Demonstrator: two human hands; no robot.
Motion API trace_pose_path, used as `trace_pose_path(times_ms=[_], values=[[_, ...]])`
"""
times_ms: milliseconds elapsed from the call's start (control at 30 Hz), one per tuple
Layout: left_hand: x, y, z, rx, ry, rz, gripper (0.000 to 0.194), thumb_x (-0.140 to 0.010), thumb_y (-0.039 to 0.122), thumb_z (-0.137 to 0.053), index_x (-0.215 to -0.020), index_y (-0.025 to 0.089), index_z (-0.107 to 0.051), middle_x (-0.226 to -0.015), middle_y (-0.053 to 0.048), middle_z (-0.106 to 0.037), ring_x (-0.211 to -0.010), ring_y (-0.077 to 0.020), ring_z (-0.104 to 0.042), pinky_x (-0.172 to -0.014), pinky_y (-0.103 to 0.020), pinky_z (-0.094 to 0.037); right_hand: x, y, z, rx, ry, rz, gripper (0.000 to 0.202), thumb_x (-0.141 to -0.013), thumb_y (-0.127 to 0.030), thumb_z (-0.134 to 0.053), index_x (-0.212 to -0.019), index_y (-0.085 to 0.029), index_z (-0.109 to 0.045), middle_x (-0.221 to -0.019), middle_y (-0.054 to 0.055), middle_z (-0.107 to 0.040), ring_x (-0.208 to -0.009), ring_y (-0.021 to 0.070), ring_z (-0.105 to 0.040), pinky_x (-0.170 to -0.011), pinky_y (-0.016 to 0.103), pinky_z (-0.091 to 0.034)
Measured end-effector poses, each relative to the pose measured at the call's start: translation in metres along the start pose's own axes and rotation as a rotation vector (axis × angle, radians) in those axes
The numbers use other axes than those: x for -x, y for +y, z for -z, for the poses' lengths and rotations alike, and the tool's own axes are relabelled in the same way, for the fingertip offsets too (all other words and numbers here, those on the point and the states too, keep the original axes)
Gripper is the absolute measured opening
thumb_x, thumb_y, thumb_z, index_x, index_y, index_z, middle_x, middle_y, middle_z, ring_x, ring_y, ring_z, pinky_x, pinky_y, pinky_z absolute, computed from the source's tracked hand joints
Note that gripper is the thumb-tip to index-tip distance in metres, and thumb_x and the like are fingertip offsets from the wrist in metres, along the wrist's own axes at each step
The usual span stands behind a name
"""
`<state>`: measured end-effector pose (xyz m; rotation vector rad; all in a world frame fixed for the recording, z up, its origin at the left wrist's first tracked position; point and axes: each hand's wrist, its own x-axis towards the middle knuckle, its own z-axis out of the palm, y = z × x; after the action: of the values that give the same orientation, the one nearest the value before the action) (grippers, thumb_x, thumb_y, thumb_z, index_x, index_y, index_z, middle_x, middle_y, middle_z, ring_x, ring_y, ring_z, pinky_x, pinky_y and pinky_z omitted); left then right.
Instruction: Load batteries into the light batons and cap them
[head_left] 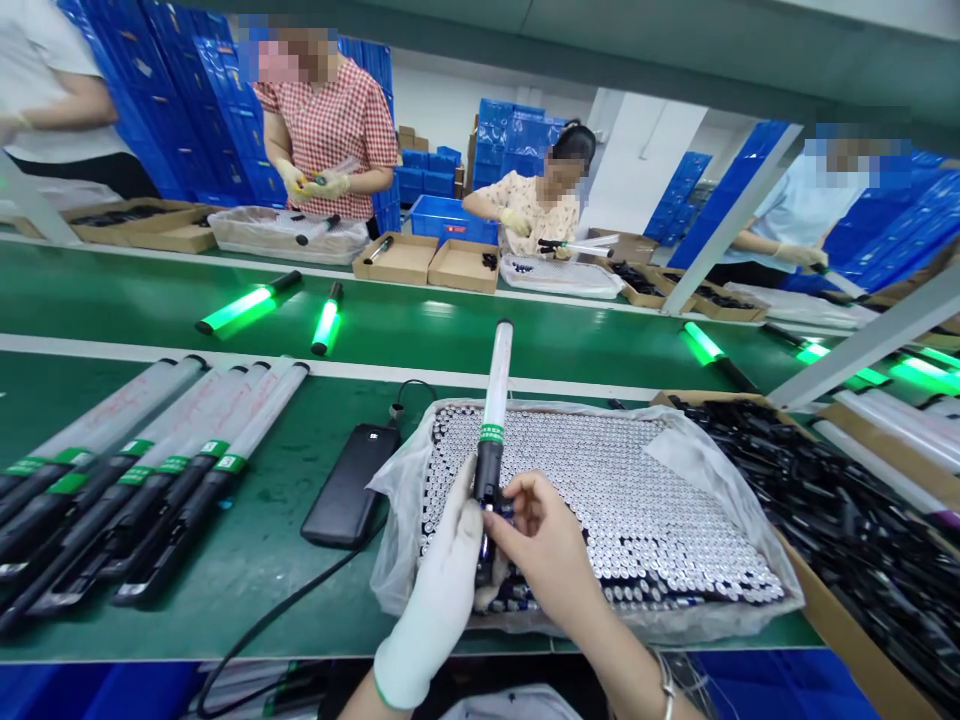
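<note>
Clear plastic tubes with green bands and black handles lie slanted in a row at the left of the frame, with a flat black power bank to their right. At lower centre, the white-gloved left hand wraps around the black handle of an upright, slightly tilted light baton with a whitish tube. Just to the right, the bare right hand pinches small, dark-wrapped cells at the handle. The step in hand looks like seating cells in the handle; the next move seems to call for steady thumb pressure while the left hand braces. Behind sit upright silver-ended batteries in a plastic-lined tray; black plastic parts fill a cardboard box at right.
</note>
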<state>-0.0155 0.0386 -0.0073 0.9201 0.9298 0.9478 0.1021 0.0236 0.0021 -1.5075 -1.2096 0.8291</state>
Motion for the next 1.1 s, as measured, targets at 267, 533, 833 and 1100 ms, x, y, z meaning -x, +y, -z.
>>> trace_pose_path(times_ms=[267,533,833,1100], values=[[0.006,0.015,-0.004,0.128,-0.106,0.063,0.066,-0.090,0.038,-0.055,-0.149,0.037,-0.023,-0.068,0.003,-0.050,-0.048,-0.0083,-0.038,-0.037,-0.013,-0.027,-0.002,0.004,0.046,0.254,-0.117,0.118,0.016,-0.090,-0.034,-0.057,-0.087,-0.020,-0.063,-0.071,0.000,-0.059,-0.062,0.0140,-0.053,-0.057,0.027,-0.043],[0.001,0.008,0.003,0.233,-0.147,0.066,0.088,-0.073,0.012,-0.049,-0.151,0.034,-0.016,-0.068,0.003,-0.047,-0.048,-0.0071,-0.039,-0.038,-0.013,-0.018,-0.006,0.020,0.047,0.884,-0.437,0.309,0.028,-0.076,0.001,-0.057,-0.088,-0.020,-0.070,-0.082,0.004,-0.068,-0.080,0.0209,-0.062,-0.072,0.033,-0.047],[-0.003,0.013,-0.008,0.121,-0.032,0.115,0.077,-0.080,0.041,-0.064,-0.148,0.030,-0.029,-0.068,0.004,-0.049,-0.038,-0.0039,-0.029,-0.033,-0.014,-0.015,0.004,0.004,0.053,0.324,-0.400,0.196,0.037,-0.085,-0.012,-0.052,-0.116,-0.028,-0.066,-0.086,0.001,-0.066,-0.074,0.0145,-0.060,-0.069,0.028,-0.049],[-0.002,0.009,-0.007,0.090,-0.021,0.082,0.071,-0.085,0.047,-0.060,-0.148,0.031,-0.031,-0.062,0.005,-0.046,-0.037,-0.0039,-0.025,-0.034,-0.015,-0.013,0.003,0.009,0.045,-0.292,-0.264,-0.016,0.037,-0.078,-0.028,-0.069,-0.114,-0.021,-0.063,-0.081,0.002,-0.064,-0.073,0.0147,-0.061,-0.066,0.029,-0.052]])
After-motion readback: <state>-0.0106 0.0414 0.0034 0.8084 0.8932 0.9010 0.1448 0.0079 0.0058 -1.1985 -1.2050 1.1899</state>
